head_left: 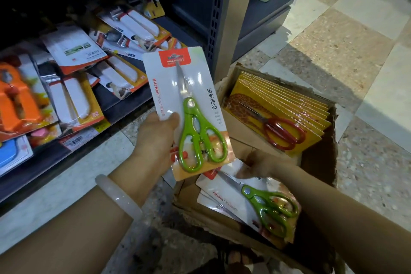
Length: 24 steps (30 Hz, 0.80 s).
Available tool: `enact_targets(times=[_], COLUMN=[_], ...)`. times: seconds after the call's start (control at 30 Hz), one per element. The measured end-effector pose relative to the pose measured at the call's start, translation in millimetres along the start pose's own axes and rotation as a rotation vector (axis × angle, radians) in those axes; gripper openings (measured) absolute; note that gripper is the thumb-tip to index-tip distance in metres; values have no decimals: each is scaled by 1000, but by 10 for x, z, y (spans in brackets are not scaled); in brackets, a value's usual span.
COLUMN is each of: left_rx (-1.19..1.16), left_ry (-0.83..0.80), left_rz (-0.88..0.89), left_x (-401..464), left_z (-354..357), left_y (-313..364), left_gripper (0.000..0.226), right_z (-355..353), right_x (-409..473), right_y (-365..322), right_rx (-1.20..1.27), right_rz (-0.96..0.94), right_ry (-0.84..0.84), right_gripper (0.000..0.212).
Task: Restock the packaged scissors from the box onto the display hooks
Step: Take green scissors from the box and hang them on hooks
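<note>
One pack of green scissors (189, 107) is gripped by the left hand (158, 138) above the box (320, 162). Inside the box, right hand (260, 165) fingers are curled on a stacked pack (249, 198).

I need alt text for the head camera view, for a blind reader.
The left hand holds up a carded pack of green-handled scissors while the right hand reaches into a cardboard box of more packs, beside a low shelf.
</note>
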State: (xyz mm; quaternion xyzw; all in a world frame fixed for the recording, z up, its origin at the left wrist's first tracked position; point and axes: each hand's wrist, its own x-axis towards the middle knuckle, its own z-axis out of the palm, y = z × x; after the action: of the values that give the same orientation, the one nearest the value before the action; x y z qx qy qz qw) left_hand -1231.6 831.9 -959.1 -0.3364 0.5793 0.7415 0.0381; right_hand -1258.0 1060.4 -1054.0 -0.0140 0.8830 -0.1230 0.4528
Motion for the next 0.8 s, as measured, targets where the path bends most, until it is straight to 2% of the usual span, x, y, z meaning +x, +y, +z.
enact_targets(times=[0.13, 0.3, 0.37, 0.43, 0.5, 0.6, 0.63, 0.73, 0.8], left_rx=[38, 73, 60, 54, 45, -5, -5, -13, 2], left_ry=[-23, -42, -48, -57, -62, -64, -51, -22, 14], left_rz=[7, 48, 52, 52, 50, 44, 54, 114, 187], left_x=[-2, -30, -37, -51, -71, -74, -71, -57, -35], left_z=[-24, -54, -62, -63, -62, -70, -80, -129, -213], left_y=[-13, -18, -9, 24, 72, 166, 200, 365, 544], left_gripper=[14, 14, 15, 14, 11, 13, 13, 17, 13], right_z=[90, -40, -183, -381, -602, -901, -974, -1137, -1217], right_x=[51, 37, -93, -259, -437, -568, -584, -637, -650], right_y=[64, 269, 316, 352, 354, 222, 132, -315, -623], right_rx=[126, 323, 484, 759, 978, 1107, 1126, 1189, 1192], right_rz=[23, -95, -96, -112, -229, -384, -405, -472, -489], right_ry=[18, -26, -35, -80, -100, -2, 52, 224, 309], right_gripper=[49, 7, 15, 32, 41, 78, 75, 18, 15])
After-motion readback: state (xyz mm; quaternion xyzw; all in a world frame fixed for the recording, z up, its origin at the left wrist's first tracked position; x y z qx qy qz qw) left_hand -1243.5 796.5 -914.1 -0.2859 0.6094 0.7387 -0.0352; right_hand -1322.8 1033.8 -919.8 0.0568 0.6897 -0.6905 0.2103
